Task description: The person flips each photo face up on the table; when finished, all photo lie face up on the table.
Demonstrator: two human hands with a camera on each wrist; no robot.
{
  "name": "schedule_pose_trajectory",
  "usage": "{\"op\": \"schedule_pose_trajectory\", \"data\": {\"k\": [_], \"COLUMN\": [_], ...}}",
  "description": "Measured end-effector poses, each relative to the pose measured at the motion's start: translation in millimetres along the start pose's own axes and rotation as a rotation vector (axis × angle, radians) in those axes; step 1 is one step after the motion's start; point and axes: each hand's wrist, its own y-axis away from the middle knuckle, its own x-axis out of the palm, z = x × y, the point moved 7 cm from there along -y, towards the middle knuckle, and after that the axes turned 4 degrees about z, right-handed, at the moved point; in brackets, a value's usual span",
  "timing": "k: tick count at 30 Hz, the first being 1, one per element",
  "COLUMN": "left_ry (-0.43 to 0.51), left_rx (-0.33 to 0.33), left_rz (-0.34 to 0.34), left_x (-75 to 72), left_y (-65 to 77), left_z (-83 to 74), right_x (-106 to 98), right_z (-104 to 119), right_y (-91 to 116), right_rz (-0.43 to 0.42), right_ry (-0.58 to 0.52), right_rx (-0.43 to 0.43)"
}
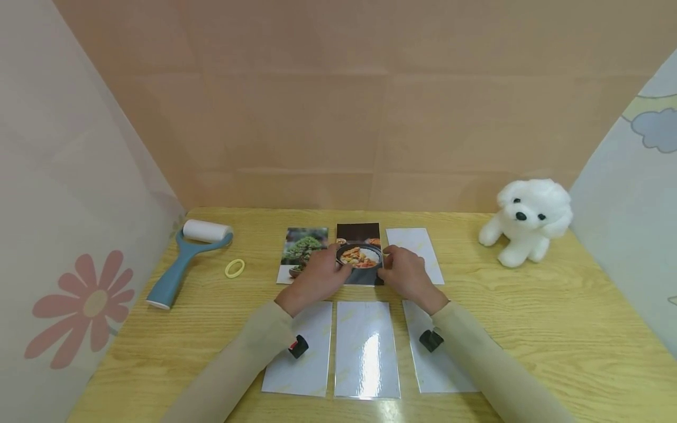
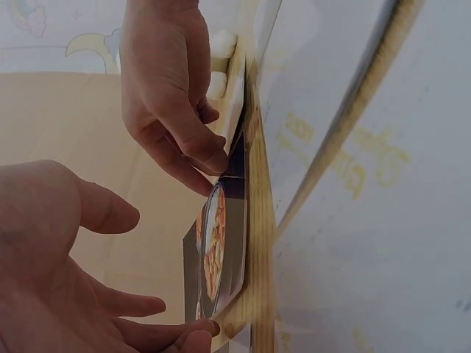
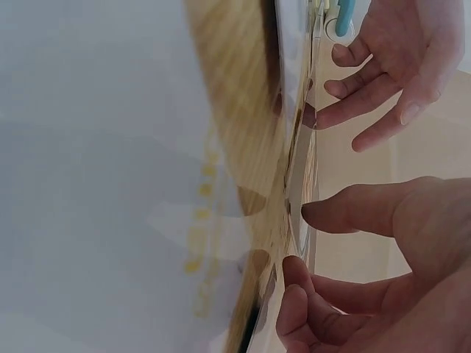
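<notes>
Head view: food card (image 1: 359, 257), picture up, in far row between bonsai card (image 1: 304, 245) and white card (image 1: 427, 247). Left hand (image 1: 316, 275) open, fingers spread, at its left edge; right hand (image 1: 409, 272) loosely open, thumb apart from forefinger, at its right.

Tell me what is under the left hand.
Under the left hand are the tree picture and food picture, both partly visible; covered parts along their facing edges cannot be seen.

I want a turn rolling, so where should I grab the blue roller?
Probably by the blue handle, coming down from above on the near side. It's long and slim, and its free end points near-left; the white roller head lies at the far end.
</notes>
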Motion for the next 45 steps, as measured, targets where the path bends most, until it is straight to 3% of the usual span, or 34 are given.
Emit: {"op": "schedule_pose_trajectory", "data": {"k": [7, 21, 45], "left_ry": [-0.040, -0.117, -0.156], "left_rx": [0.008, -0.057, -0.058], "left_rz": [-0.009, 0.015, 0.035], "left_x": [1.7, 8.3, 13.2], "left_y": [-0.5, 1.9, 7.2], "left_z": [-0.1, -0.7, -4.1], "right_x": [-0.3, 1.1, 4.7], "right_z": [1.9, 3.9, 4.3], "right_y": [-0.4, -1.8, -2.7], "right_rz": [-0.014, -0.025, 0.017], "right_ry": [-0.009, -0.008, -0.009], "right_rx": [-0.015, -0.021, -0.012]}}
